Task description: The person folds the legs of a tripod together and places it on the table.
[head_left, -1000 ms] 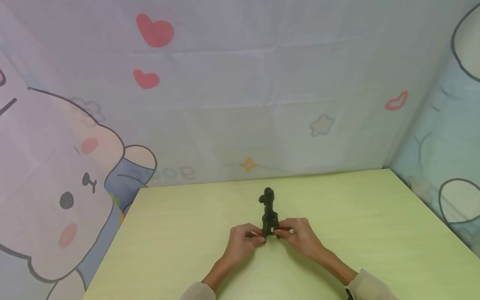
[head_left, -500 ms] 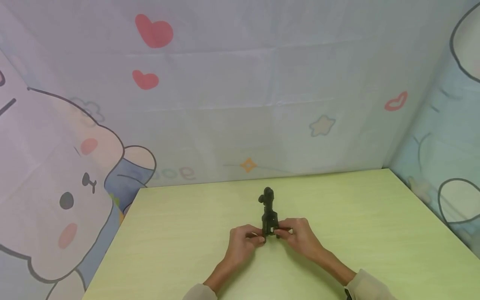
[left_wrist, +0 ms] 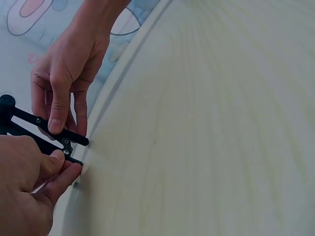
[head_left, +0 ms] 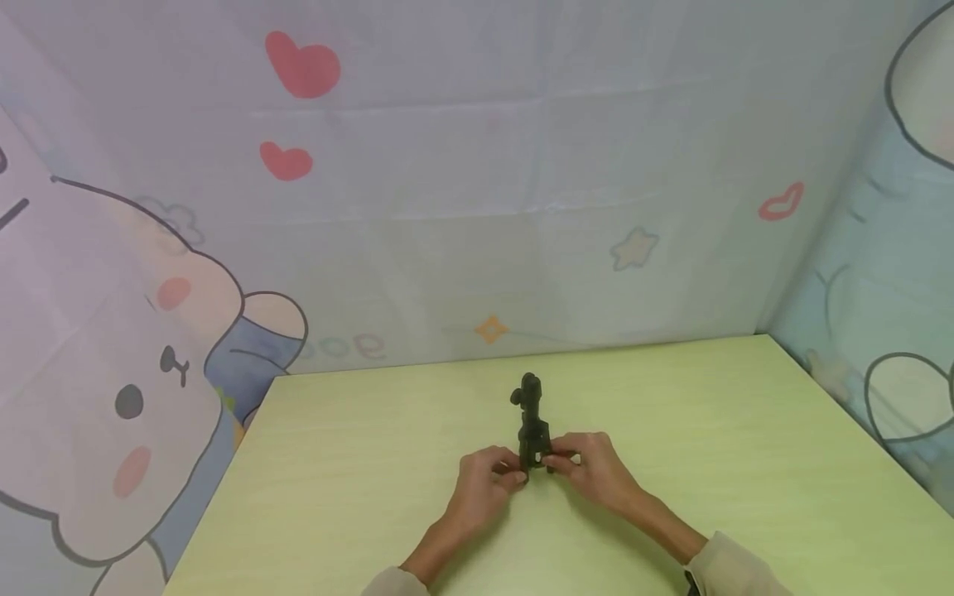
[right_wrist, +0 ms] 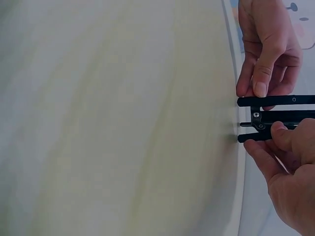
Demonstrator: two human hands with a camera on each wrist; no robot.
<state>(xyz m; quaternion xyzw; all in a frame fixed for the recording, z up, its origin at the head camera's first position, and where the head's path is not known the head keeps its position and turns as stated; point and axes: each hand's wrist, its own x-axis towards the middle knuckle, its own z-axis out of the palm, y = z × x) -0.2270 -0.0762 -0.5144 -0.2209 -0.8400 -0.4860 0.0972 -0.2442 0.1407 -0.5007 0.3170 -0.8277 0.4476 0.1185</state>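
Head view: both hands [head_left: 547, 476] pinch a slim black folding stand [head_left: 532, 426], upright.

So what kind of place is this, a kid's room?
Probably a small recording booth rather than a real room: cartoon bunny-and-heart sheets hang round a bare green table, where both hands hold a small black stand.

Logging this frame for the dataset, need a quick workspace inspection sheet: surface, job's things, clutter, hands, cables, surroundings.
Surface: pale green table, wood-grain finish.
Job's things: black folding bracket standing on the table, its slim arms spread at the base.
Clutter: nothing seen.
Hands: left hand pinches one bracket arm; right hand pinches the arm on the other side.
Cables: nothing seen.
Surroundings: cartoon-print cloth backdrop with hearts, a star and a bear, on three sides.
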